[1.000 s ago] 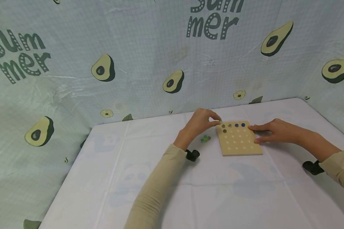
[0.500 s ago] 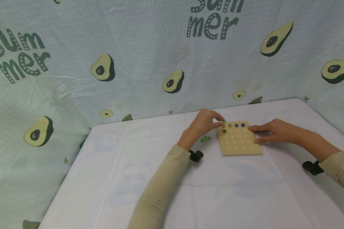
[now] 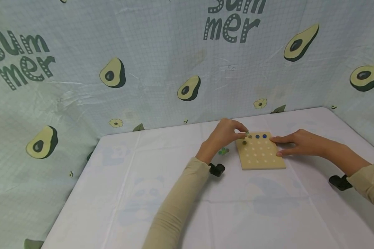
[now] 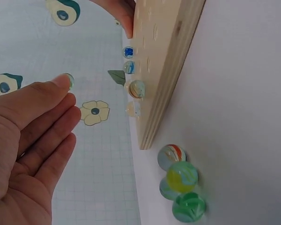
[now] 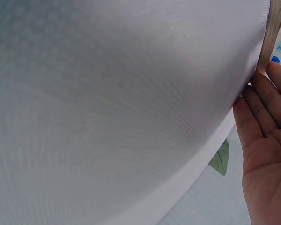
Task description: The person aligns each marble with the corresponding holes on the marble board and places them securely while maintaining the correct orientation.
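My left hand (image 3: pixel 223 135) pinches a small clear-green glass marble (image 4: pixel 70 81) between thumb and fingertips, above the back left part of a wooden board (image 3: pixel 261 155). The board is square and pale, with rows of shallow round hollows. Several marbles sit in it: two blue marbles (image 3: pixel 260 136) in the back row, clear ones beside them, and a brownish marble (image 3: pixel 244 142) in the second row. My right hand (image 3: pixel 303 142) rests against the board's right edge, its fingers fairly straight; in the right wrist view, fingertips touch the board's side (image 5: pixel 271 37).
Left of the board, a cluster of loose marbles (image 4: pixel 189 207) lies on the white tablecloth (image 3: pixel 112 193), some green, one with an orange streak. Behind the table hangs a cloth (image 3: pixel 156 69) printed with avocados. Black wrist cameras (image 3: pixel 217 169) are strapped on both wrists.
My left hand has moved right with the pinched marble, from the board's back left corner to over its back row. The right hand and the board have stayed in place.
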`<state>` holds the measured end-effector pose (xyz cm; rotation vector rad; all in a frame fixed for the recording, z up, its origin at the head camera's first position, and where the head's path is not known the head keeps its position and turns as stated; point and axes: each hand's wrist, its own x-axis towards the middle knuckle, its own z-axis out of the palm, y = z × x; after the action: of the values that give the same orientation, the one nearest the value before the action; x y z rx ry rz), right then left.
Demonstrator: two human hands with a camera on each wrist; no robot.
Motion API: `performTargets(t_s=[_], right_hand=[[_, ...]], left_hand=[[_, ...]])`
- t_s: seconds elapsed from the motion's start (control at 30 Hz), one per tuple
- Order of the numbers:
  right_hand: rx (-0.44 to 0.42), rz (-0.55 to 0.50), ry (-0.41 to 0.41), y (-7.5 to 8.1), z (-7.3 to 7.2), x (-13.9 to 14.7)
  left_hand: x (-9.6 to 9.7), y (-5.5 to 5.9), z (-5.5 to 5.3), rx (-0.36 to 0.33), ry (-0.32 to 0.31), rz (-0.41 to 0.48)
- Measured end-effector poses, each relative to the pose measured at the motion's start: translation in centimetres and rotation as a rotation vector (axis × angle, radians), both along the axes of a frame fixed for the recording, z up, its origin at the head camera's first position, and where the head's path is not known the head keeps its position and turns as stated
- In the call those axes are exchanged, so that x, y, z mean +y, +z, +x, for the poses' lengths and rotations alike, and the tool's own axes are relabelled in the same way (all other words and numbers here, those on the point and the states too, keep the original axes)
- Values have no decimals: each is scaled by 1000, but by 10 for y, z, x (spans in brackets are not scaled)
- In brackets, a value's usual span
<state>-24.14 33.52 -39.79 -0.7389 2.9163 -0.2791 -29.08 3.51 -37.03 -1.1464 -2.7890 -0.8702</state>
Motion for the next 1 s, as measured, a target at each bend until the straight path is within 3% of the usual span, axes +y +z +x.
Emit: performTargets(t_s=[0.27,0.5,0.7,1.0], right_hand=[[0,3,0,0,0,1],[-6,1,-9,-1,0,1],[-4,4,-4,-2,-1,1],[-7,8,0,-1,-3,2]], left_hand=[[9,0,-2,-29,2,-63],[17,-8,-8,-65,15,-140],[24,-14,-9,-89,22,-138],[31,-14,-7,-118,28,-114]])
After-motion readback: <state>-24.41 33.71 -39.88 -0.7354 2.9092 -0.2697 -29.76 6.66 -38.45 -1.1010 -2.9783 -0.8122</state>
